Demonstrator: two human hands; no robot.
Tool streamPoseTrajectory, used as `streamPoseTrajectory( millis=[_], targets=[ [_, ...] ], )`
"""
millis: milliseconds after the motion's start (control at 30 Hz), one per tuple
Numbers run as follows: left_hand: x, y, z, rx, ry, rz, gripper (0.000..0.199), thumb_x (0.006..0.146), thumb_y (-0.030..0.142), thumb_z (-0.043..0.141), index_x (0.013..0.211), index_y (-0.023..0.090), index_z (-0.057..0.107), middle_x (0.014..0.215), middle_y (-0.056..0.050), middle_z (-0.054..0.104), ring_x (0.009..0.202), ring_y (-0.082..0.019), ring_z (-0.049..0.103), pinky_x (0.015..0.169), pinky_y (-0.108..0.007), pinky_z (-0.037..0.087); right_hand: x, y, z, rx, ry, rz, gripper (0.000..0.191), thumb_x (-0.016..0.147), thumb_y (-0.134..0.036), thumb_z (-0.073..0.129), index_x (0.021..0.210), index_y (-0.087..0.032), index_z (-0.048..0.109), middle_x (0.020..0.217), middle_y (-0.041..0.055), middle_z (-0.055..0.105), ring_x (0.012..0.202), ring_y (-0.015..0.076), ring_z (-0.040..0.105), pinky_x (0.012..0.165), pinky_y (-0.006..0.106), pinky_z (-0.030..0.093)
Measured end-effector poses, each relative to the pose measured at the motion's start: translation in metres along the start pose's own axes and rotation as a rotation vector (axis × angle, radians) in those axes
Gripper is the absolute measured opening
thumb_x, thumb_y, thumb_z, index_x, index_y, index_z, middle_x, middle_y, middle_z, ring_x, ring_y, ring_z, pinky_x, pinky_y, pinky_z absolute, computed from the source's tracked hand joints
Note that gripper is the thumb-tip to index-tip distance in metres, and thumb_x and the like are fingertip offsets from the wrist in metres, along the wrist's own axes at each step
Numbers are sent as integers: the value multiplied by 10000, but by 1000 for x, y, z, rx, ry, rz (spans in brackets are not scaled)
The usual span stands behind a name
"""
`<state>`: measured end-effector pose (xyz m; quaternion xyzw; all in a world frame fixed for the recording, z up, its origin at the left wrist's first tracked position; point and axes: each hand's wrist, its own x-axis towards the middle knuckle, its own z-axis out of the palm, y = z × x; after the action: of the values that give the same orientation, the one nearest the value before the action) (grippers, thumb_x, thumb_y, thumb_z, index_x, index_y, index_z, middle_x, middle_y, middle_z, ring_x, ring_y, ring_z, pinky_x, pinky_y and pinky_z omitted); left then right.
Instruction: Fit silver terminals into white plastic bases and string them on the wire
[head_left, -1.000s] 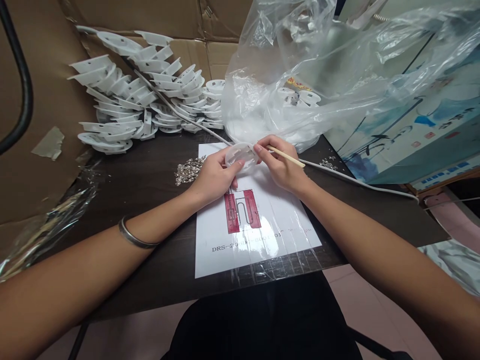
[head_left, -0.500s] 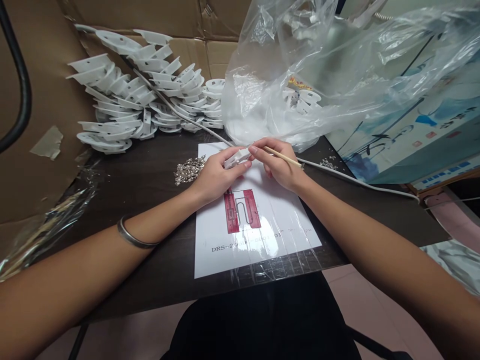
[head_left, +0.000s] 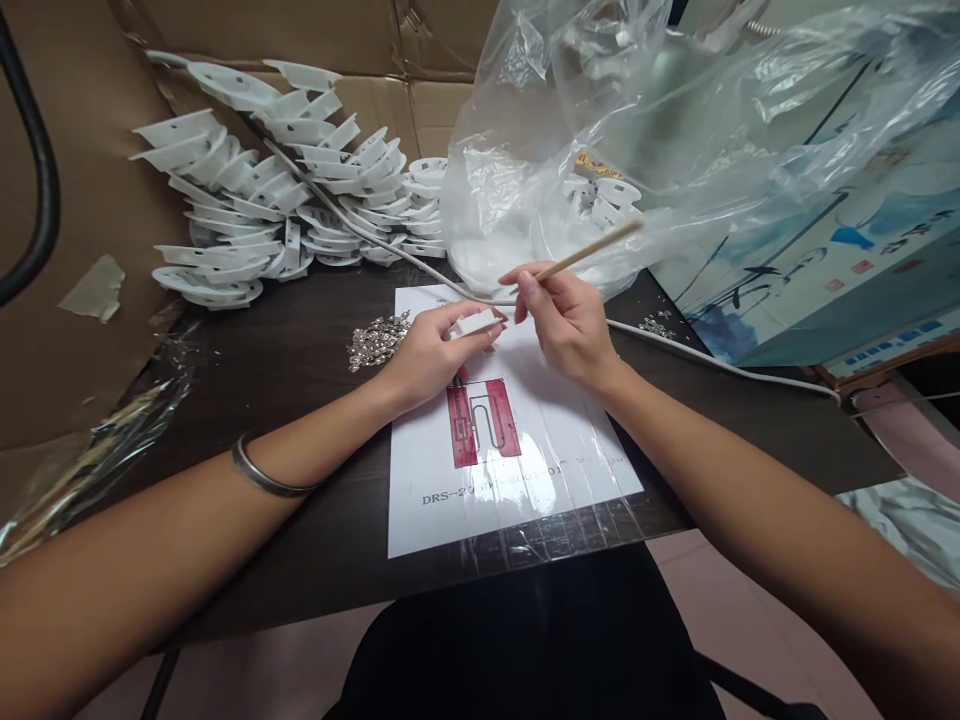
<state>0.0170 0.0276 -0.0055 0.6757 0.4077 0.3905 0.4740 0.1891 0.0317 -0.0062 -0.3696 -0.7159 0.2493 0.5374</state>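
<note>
My left hand [head_left: 426,355] is closed around a small white plastic part [head_left: 475,323], held tilted above the top of a printed sheet [head_left: 427,520]. Just to its right, my right hand [head_left: 570,325] pinches a thin wooden stick [head_left: 592,247] that slants up and to the right. The stick's lower end, near my fingertips, is hard to make out. A pile of small shiny metal pieces [head_left: 377,342] lies left of my left hand. On the sheet is a red and white diagram [head_left: 484,422] with a dark looped outline.
Stacks of white plastic parts [head_left: 232,200] lean against cardboard [head_left: 442,110] at the back left. A clear plastic bag [head_left: 510,190] with white parts stands behind my hands. A grey cable [head_left: 690,350] crosses the dark table [head_left: 300,560]. Small bits [head_left: 657,326] lie at right.
My right hand has drawn back slightly from the white part. The stick has swung from pointing down and right to pointing up and right. My left hand keeps its hold.
</note>
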Motion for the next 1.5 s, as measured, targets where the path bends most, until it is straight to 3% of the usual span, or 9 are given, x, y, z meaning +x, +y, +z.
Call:
streamPoseTrajectory(
  millis=[133,267,367,500,600,767,1100,1300,1500],
  targets=[
    [-3,4,0,75,-35,62,299,784,405,670,960,166,704,966,-81,713,756,-176,656,591,-261,514,2,0,-6,-24,25,-59,309,920,-366,484,673,-199,568,704,12,522,646,134,499,667,317,415],
    [-8,7,0,211,-79,228,254,784,414,668,910,198,715,989,-46,727,924,-199,655,844,-300,498,1,-2,-8,129,-63,31,202,923,-321,445,928,-213,617,621,-15,526,597,139,515,639,313,429],
    [-10,6,-1,245,-124,256,277,837,435,591,932,205,713,946,-39,732,847,-184,660,785,-291,498,1,-1,-7,228,-133,119,238,892,-249,444,1097,-223,562,592,-39,524,546,134,513,604,307,433],
    [-12,3,-2,166,-151,211,372,910,460,451,911,197,713,885,-41,711,592,-120,612,587,-259,476,5,1,-11,202,-212,140,138,828,-190,454,808,-190,591,674,-12,546,520,101,454,525,275,374],
    [-11,2,-2,175,-128,185,389,906,458,433,843,189,707,759,-32,684,579,-127,597,544,-253,454,8,-1,-17,118,-316,108,267,885,-313,465,694,-178,593,609,-13,477,530,99,400,515,265,320],
    [-8,3,-3,188,-101,193,300,854,435,516,893,197,694,882,-45,705,758,-171,636,598,-265,464,9,-8,-25,-85,-375,76,636,925,-627,340,481,-183,443,488,-24,375,483,83,330,503,273,253],
    [-4,3,-5,135,-66,190,224,813,356,618,967,217,701,1023,-36,712,966,-205,641,832,-318,493,11,-2,-29,-306,-371,16,534,880,-565,521,520,-173,560,439,-58,317,457,72,270,485,284,189],
    [-2,0,-4,195,-22,274,252,766,347,697,991,233,690,1170,-48,659,1131,-224,580,1010,-379,423,11,-8,-25,-150,-377,174,529,835,-633,539,565,-179,519,514,-61,300,487,71,263,478,275,183],
    [-1,-2,-4,262,52,345,317,748,351,730,1038,232,679,1149,-51,659,1109,-221,583,1002,-375,441,11,-4,-22,-31,-378,330,491,810,-604,597,580,-185,486,512,-61,343,478,68,324,464,257,229]
  ],
)
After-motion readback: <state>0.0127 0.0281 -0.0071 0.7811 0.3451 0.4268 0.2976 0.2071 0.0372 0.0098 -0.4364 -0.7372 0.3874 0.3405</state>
